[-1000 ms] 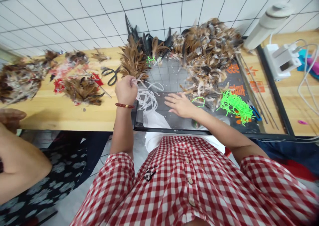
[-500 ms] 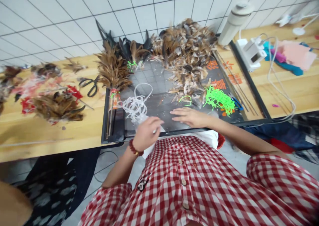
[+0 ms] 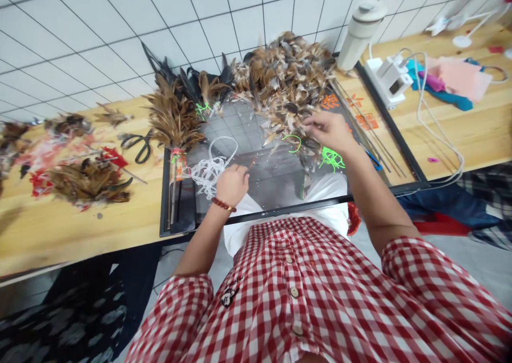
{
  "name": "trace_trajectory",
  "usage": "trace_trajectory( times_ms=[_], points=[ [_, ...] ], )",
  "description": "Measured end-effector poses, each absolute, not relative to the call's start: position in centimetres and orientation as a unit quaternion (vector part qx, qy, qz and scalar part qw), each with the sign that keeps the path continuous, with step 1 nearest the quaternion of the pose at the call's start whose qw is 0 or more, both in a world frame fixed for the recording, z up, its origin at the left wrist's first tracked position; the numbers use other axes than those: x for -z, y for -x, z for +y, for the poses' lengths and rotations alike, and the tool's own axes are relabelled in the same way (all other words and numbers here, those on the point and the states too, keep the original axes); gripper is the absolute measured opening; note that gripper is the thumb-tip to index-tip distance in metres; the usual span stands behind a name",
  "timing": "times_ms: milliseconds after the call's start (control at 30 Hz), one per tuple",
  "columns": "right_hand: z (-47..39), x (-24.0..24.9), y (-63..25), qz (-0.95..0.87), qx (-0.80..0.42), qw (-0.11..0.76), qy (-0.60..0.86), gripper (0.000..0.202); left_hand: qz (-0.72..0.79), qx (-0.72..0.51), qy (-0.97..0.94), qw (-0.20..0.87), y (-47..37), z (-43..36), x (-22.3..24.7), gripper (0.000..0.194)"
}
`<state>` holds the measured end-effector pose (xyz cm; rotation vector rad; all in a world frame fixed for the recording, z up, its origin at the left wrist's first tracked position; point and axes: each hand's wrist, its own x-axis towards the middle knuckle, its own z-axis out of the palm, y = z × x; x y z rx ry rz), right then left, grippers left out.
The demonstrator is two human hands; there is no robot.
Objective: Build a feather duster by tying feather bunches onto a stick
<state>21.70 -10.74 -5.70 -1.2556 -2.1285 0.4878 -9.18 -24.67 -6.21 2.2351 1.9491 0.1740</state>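
Note:
My right hand (image 3: 332, 131) reaches into the big pile of brown and white feathers (image 3: 286, 78), its fingers pinched together on feathers at the pile's front edge. Below that wrist, a bundle of bright green cords (image 3: 332, 159) is partly covered by my forearm. A single green cord (image 3: 295, 143) lies curved just left of my right fingertips. My left hand (image 3: 233, 184), with a red bead bracelet at the wrist, rests with curled fingers beside a tangle of white cords (image 3: 206, 174). Whatever its fingers may hold is hidden.
A bound feather bunch (image 3: 174, 112) lies left on the dark framed board (image 3: 264, 187). Scissors (image 3: 138, 145) and loose feathers (image 3: 88, 179) are farther left. Thin rods (image 3: 370, 126), a white bottle (image 3: 360, 35) and a power strip (image 3: 386, 80) with cables stand right.
My right hand has moved up and away from the board's front into the feather pile, its fingers closing. My left hand has shifted slightly forward and left, towards the white cords.

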Motion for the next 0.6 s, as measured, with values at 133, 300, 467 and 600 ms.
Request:
trace_trajectory(
  times_ms=[133, 300, 467, 600],
  points=[
    [-11.5, 5.9, -22.0, -0.767, -0.144, 0.210, 0.589, 0.030, 0.638, -0.102, -0.758, 0.091, 6.9, -18.6, 8.4, 0.022],
    [-11.2, 7.9, -18.7, -0.740, -0.156, 0.109, 0.645, 0.018, 0.557, -0.223, -0.780, 0.176, 2.6, -11.3, 8.2, 0.027],
    [-11.0, 6.6, -20.3, -0.712, -0.218, 0.230, 0.627, 0.028, 0.575, -0.319, -0.739, 0.149, 2.7, -12.3, 5.3, 0.031],
    [-11.3, 5.8, -21.0, -0.697, -0.208, 0.193, 0.658, 0.025, 0.555, -0.296, -0.757, 0.176, 2.6, -14.9, 5.1, 0.028]
  ],
)
